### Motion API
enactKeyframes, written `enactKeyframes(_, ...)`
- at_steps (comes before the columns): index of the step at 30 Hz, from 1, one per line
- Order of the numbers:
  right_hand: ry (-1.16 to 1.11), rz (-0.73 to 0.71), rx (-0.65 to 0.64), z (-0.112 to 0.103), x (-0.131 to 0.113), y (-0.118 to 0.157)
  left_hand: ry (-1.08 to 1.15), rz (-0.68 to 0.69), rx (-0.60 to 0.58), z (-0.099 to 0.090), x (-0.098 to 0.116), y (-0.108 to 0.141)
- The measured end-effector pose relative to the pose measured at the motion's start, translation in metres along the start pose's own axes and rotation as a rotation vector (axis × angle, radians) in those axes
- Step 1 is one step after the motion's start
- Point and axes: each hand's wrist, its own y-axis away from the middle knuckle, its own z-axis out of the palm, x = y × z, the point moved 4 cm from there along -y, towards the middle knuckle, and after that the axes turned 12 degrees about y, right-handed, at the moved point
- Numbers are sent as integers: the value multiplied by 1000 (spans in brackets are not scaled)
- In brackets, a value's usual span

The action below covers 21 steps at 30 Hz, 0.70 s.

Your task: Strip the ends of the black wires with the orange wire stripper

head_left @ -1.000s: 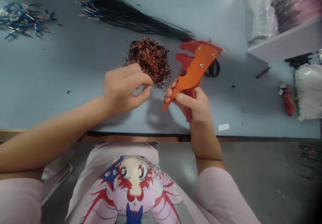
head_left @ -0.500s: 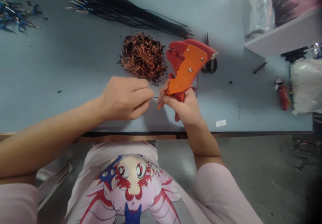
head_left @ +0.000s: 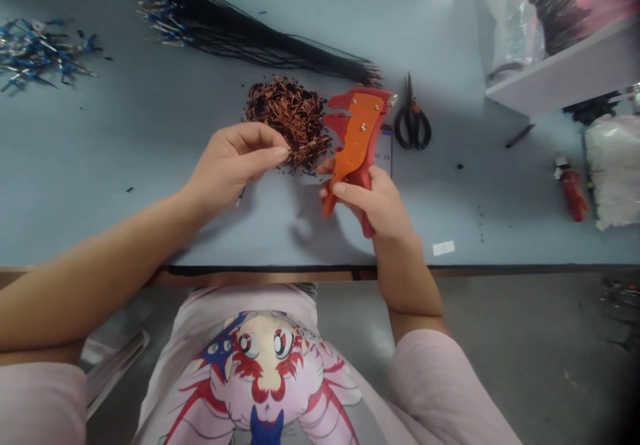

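My left hand (head_left: 240, 161) is closed in a pinch on a thin wire, mostly hidden by the fingers. Its tip shows just past the fingertips, and a small blue and silver end pokes out below the hand. Around the handles of an orange and red wire stripper (head_left: 361, 128) wraps my right hand (head_left: 375, 198), with the tool's jaws pointing left. Between the jaws a gap shows. Behind both hands lies a heap of copper and black wire scraps (head_left: 290, 118), close to the left fingertips.
A bundle of black wires (head_left: 260, 28) with blue ends stretches across the back. Loose blue terminal pieces (head_left: 40, 51) lie far left. Black-handled scissors (head_left: 413, 125), a pen (head_left: 520, 136), a red-handled tool (head_left: 573, 191) and a white label (head_left: 443, 248) are at right, below a shelf (head_left: 550, 65).
My left hand has moved away from the right hand, up and left to the scrap heap, and turned. The wire stripper has tilted more upright and shifted slightly left, uncovering the scissors.
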Motion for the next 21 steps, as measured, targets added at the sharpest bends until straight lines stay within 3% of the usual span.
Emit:
enactKeyframes(6, -11, 60, -73, -1, 5, -3, 136, -151, -23, 2, 2, -3)
enactKeyframes(13, -55, -7, -154, -1, 2, -1, 181, -251, -73, 7, 7, -2)
enactKeyframes(21, -119, 3, -143, 1, 0, 0, 207, -181, -122, -7, 25, -9)
